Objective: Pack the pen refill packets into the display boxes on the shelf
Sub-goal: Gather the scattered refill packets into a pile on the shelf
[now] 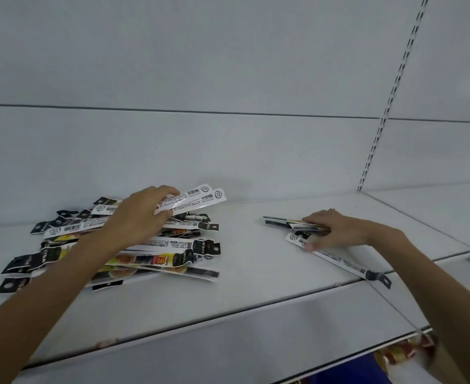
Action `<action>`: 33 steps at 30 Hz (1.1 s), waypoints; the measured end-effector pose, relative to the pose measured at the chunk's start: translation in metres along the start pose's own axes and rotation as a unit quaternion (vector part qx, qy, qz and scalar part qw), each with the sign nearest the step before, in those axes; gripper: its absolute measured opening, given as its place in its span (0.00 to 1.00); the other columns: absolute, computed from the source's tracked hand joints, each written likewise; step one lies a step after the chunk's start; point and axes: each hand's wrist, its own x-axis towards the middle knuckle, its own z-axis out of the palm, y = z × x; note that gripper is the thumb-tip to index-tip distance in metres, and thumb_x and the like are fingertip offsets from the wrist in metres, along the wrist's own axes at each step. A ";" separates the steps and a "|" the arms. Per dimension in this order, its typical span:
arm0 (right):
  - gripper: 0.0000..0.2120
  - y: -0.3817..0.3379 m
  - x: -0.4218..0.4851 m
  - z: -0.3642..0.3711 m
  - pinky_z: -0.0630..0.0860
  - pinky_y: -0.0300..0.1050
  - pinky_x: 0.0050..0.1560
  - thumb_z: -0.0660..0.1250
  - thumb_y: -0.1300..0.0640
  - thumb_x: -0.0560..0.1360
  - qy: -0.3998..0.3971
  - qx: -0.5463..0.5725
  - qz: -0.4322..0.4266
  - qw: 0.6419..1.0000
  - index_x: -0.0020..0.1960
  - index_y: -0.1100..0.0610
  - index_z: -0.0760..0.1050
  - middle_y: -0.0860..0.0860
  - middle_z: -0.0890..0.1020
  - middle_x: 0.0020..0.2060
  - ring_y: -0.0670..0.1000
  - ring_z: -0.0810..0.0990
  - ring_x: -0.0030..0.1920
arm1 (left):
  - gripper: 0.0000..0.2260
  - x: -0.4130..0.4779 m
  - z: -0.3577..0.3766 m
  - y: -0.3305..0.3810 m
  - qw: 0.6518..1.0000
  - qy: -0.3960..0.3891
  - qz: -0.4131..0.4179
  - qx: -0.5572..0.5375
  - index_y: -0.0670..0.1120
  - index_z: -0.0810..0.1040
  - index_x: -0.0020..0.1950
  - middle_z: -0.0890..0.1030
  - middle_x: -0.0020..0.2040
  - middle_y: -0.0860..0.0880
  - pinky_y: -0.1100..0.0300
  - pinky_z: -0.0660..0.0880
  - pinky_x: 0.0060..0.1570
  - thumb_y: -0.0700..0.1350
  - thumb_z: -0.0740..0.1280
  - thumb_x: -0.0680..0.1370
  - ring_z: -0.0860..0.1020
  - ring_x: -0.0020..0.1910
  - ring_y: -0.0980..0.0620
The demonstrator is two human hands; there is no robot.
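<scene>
A loose pile of pen refill packets (156, 256) lies on the left part of the white shelf (256, 286). My left hand (139, 214) is above the pile and grips two white-backed packets (198, 199) lifted off it, their ends pointing right. My right hand (336, 228) rests on the shelf to the right, shut on a thin stack of packets (289, 223) held on edge. Under that hand a single packet (347, 263) lies flat, reaching toward the shelf's front edge. No display box is in view.
The white back panel (228, 151) rises behind the shelf, with a slotted upright (380, 134) at the right. A second shelf section (436, 217) continues to the right. Coloured goods (405, 353) show below the shelf's front edge at the lower right.
</scene>
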 end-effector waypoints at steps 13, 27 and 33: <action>0.10 -0.022 0.011 0.007 0.63 0.43 0.37 0.65 0.52 0.76 0.136 -0.090 -0.050 0.985 0.46 0.55 0.66 0.45 0.69 0.35 0.53 0.69 0.42 | 0.18 -0.016 -0.009 -0.015 0.999 0.028 0.003 -0.020 0.53 0.69 0.66 0.76 0.58 0.47 0.60 0.67 0.40 0.43 0.64 0.77 0.71 0.46 0.53; 0.15 -0.272 0.065 0.026 0.70 0.39 0.42 0.59 0.52 0.79 0.113 0.022 -0.326 0.938 0.63 0.58 0.68 0.53 0.77 0.46 0.50 0.76 0.42 | 0.27 -0.051 -0.031 -0.070 0.995 0.071 -0.037 0.062 0.50 0.73 0.64 0.73 0.60 0.48 0.54 0.64 0.60 0.61 0.56 0.70 0.68 0.60 0.48; 0.38 -0.277 0.069 0.044 0.59 0.51 0.72 0.63 0.37 0.72 0.055 -0.021 -0.294 0.954 0.75 0.49 0.53 0.49 0.61 0.74 0.51 0.58 0.73 | 0.16 -0.067 -0.062 -0.120 0.933 0.244 -0.245 -0.098 0.39 0.75 0.56 0.76 0.57 0.42 0.58 0.62 0.50 0.49 0.56 0.80 0.69 0.51 0.50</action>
